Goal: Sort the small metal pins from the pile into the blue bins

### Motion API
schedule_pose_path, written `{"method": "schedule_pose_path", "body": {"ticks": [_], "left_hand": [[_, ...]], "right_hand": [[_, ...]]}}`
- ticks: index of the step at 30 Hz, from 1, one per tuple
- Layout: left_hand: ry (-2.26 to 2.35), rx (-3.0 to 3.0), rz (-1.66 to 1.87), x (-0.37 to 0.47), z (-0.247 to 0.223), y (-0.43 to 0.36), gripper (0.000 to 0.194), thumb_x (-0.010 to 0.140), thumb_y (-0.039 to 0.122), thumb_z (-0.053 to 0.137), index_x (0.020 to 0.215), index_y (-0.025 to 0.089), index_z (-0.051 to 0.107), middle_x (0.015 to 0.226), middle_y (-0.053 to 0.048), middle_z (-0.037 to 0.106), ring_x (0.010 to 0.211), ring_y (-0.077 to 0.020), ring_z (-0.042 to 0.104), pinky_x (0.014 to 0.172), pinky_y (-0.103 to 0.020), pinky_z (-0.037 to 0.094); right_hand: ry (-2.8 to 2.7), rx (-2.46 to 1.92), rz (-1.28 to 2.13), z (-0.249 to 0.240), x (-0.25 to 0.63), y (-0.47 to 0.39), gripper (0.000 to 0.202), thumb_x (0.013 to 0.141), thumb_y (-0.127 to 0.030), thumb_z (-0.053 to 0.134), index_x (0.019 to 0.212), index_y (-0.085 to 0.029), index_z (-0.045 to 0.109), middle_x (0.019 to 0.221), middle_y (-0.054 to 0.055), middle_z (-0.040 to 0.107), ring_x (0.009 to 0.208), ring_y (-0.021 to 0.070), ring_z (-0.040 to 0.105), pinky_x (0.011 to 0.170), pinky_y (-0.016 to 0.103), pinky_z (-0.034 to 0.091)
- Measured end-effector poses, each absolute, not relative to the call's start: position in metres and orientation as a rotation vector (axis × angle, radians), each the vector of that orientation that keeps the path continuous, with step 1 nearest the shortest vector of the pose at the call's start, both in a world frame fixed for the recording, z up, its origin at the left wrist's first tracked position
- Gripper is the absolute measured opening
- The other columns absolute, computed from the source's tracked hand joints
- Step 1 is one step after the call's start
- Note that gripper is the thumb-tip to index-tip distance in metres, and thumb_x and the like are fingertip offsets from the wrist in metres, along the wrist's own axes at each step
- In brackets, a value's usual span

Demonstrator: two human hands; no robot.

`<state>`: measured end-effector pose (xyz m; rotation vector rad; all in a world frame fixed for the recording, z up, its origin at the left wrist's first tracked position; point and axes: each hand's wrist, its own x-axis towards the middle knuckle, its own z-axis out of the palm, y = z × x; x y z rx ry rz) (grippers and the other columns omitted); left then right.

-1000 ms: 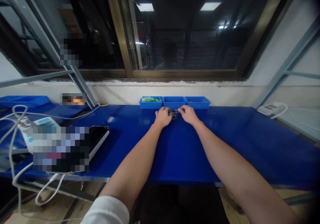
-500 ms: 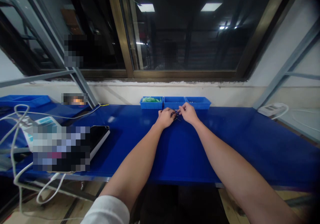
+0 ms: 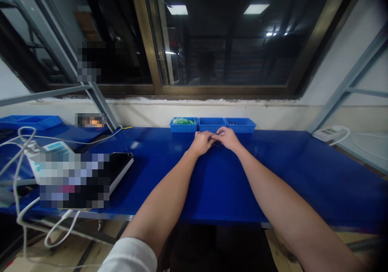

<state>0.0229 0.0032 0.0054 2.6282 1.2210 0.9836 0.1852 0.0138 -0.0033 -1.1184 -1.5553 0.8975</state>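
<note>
Both hands meet over the far part of the blue table, just in front of the blue bins. My left hand is closed around a small dark bundle of thin pieces, whose kind I cannot make out. Thin ends stick out below its fingers. Touching it from the right, my right hand is pinched, its fingertips at the top of the bundle. What lies between those fingertips is too small to name.
Three blue bins stand along the wall: one with green items, a middle bin, and a right bin with small pieces. A dark-screened device with white cables lies left. A white power strip sits right.
My right hand's fingertips have come in closer to my left hand, and the fingers now overlap more of the dark bundle. My arms have otherwise hardly moved.
</note>
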Motion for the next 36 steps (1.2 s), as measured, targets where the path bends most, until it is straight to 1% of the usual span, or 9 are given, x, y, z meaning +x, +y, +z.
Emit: {"method": "schedule_pose_path", "body": {"ticks": [2, 4, 8, 22, 25, 27, 30, 33, 36], "left_hand": [[1.265, 2.634, 0.977, 0.022, 0.005, 0.004, 0.017, 0.087, 0.029, 0.05, 0.089, 0.02, 0.065, 0.092, -0.003, 0.069, 0.091, -0.0171, 0.061, 0.087, -0.031, 0.037], [1.347, 2.609, 0.994, 0.021, 0.005, 0.005, 0.017, 0.087, 0.028, 0.051, 0.085, 0.019, 0.065, 0.089, -0.003, 0.069, 0.087, -0.0169, 0.062, 0.085, -0.03, 0.037], [1.465, 2.539, 1.059, 0.019, 0.005, 0.007, 0.011, 0.085, 0.026, 0.054, 0.083, 0.02, 0.063, 0.088, -0.002, 0.069, 0.085, -0.0162, 0.062, 0.083, -0.029, 0.038], [1.532, 2.512, 0.999, 0.019, 0.007, 0.005, 0.012, 0.085, 0.027, 0.053, 0.082, 0.02, 0.063, 0.089, -0.001, 0.069, 0.087, -0.0174, 0.062, 0.084, -0.031, 0.037], [1.539, 2.493, 0.983, 0.019, 0.007, 0.004, 0.013, 0.086, 0.028, 0.053, 0.088, 0.021, 0.063, 0.093, -0.002, 0.069, 0.092, -0.0177, 0.061, 0.087, -0.032, 0.036], [1.584, 2.467, 1.007, 0.019, 0.007, 0.003, 0.017, 0.084, 0.03, 0.055, 0.098, 0.022, 0.062, 0.101, -0.003, 0.067, 0.1, -0.0189, 0.058, 0.09, -0.033, 0.035], [1.718, 2.403, 1.047, 0.018, 0.008, 0.002, 0.026, 0.084, 0.027, 0.055, 0.109, 0.023, 0.057, 0.113, -0.005, 0.062, 0.11, -0.0209, 0.053, 0.093, -0.036, 0.033], [1.805, 2.34, 1.068, 0.016, 0.008, 0.002, 0.025, 0.085, 0.023, 0.051, 0.109, 0.023, 0.056, 0.116, -0.007, 0.06, 0.112, -0.0226, 0.051, 0.093, -0.038, 0.033], [1.827, 2.309, 1.069, 0.015, 0.007, 0.003, 0.025, 0.084, 0.021, 0.049, 0.108, 0.023, 0.056, 0.116, -0.008, 0.059, 0.112, -0.0237, 0.051, 0.092, -0.04, 0.034]], "right_hand": [[-1.55, -1.126, 0.904, -0.002, 0.185, 0.013, 0.048, 0.052, -0.054, 0.076, 0.072, -0.019, 0.05, 0.048, -0.005, 0.053, 0.041, 0.009, 0.043, 0.042, 0.022, 0.032], [-1.538, -1.114, 0.879, 0.0, 0.186, 0.012, 0.045, 0.057, -0.057, 0.072, 0.068, -0.018, 0.051, 0.049, -0.003, 0.054, 0.043, 0.009, 0.045, 0.043, 0.022, 0.033], [-1.461, -1.047, 0.881, 0.002, 0.189, 0.012, 0.043, 0.065, -0.059, 0.065, 0.066, -0.017, 0.055, 0.057, 0.001, 0.059, 0.046, 0.009, 0.047, 0.043, 0.022, 0.034], [-1.396, -0.919, 1.015, -0.002, 0.195, 0.015, 0.03, 0.066, -0.046, 0.064, 0.068, -0.016, 0.067, 0.06, 0.004, 0.064, 0.048, 0.0107, 0.049, 0.042, 0.023, 0.031], [-1.399, -0.954, 0.976, -0.002, 0.195, 0.015, 0.031, 0.068, -0.046, 0.062, 0.067, -0.016, 0.066, 0.059, 0.004, 0.064, 0.048, 0.0116, 0.049, 0.044, 0.024, 0.032], [-1.401, -1.0, 0.861, 0.0, 0.196, 0.014, 0.031, 0.068, -0.046, 0.061, 0.067, -0.016, 0.066, 0.061, 0.004, 0.065, 0.052, 0.0133, 0.052, 0.048, 0.025, 0.036], [-1.429, -1.107, 0.535, 0.002, 0.197, 0.01, 0.026, 0.069, -0.042, 0.06, 0.072, -0.016, 0.067, 0.069, 0.005, 0.067, 0.063, 0.017, 0.057, 0.062, 0.029, 0.043], [-1.498, -1.221, 0.205, 0.002, 0.2, 0.01, 0.024, 0.071, -0.035, 0.058, 0.084, -0.017, 0.068, 0.08, 0.006, 0.068, 0.075, 0.0206, 0.057, 0.075, 0.033, 0.044], [-1.534, -1.327, -0.025, -0.001, 0.204, 0.014, 0.03, 0.073, -0.032, 0.055, 0.097, -0.017, 0.066, 0.092, 0.009, 0.068, 0.09, 0.0246, 0.054, 0.085, 0.037, 0.041]]}}
